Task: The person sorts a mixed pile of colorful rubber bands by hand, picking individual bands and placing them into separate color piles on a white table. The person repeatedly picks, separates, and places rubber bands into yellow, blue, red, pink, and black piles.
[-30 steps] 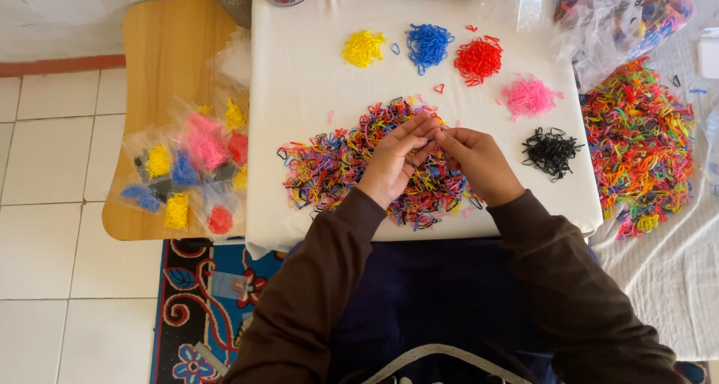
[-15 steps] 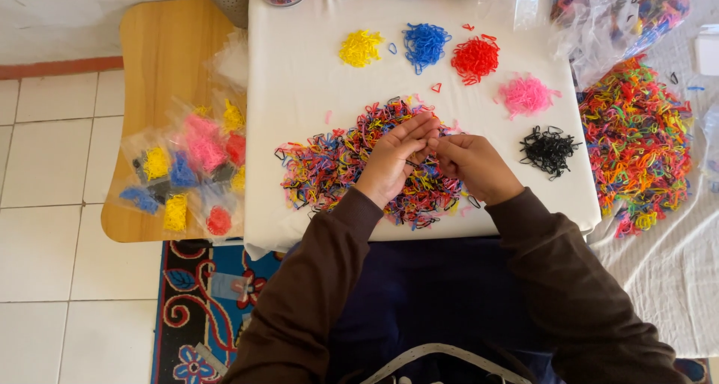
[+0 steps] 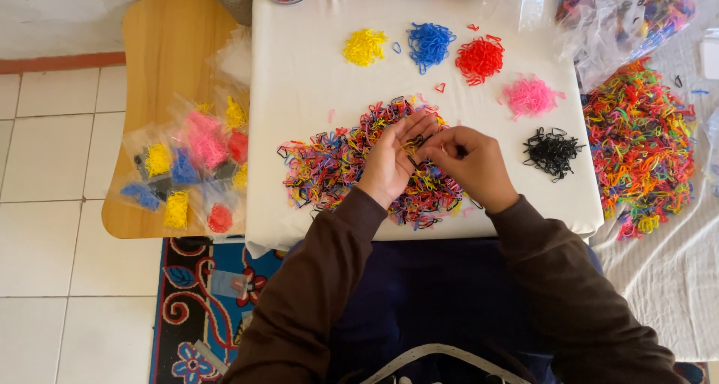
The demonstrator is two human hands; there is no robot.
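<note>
Seen from above, you sit at a white-covered table [image 3: 299,92], both hands working over the big mixed pile of small coloured elastic bands [image 3: 329,167] that spreads out to the left of your grip and beneath it. Far off to the right of your hands, a second, larger heap of mixed bands [image 3: 640,148] lies on a pale cloth. To the left, past the mixed pile, a wooden side table [image 3: 161,47] carries clear bags of sorted bands [image 3: 187,167]. Beyond your fingers, sorted piles sit in a row: yellow [image 3: 365,46], blue [image 3: 429,43], red [image 3: 479,58] and pink [image 3: 529,96], with a black pile [image 3: 553,150] just right of your right hand. Your left hand [image 3: 393,159] lies palm up and loosely cupped, a few bands resting in it. Your right hand [image 3: 472,163] meets it with fingertips pinched nearly closed on a dark band [image 3: 416,142] at the left palm's edge.
</note>
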